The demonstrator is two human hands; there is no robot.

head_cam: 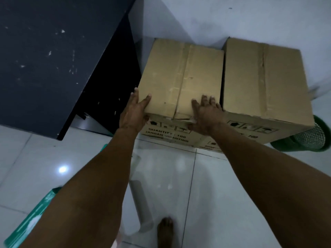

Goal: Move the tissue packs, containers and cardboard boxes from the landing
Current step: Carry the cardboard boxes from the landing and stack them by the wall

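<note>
Two brown cardboard boxes stand side by side on the pale tiled floor against the white wall. The left box (182, 77) has a taped top seam and black print on its near face. My left hand (133, 113) presses its near left corner, thumb on the top and fingers along the left side. My right hand (206, 115) lies with straight fingers on the near top edge of that box, close to the gap between the boxes. The right box (265, 81) is untouched.
A dark cabinet (53, 59) stands close on the left of the boxes. A green mesh bin (308, 138) sits behind the right box's near corner. Green plastic-wrapped packs (30, 222) lie at the lower left. A clear container (141, 208) lies by my bare foot (165, 231).
</note>
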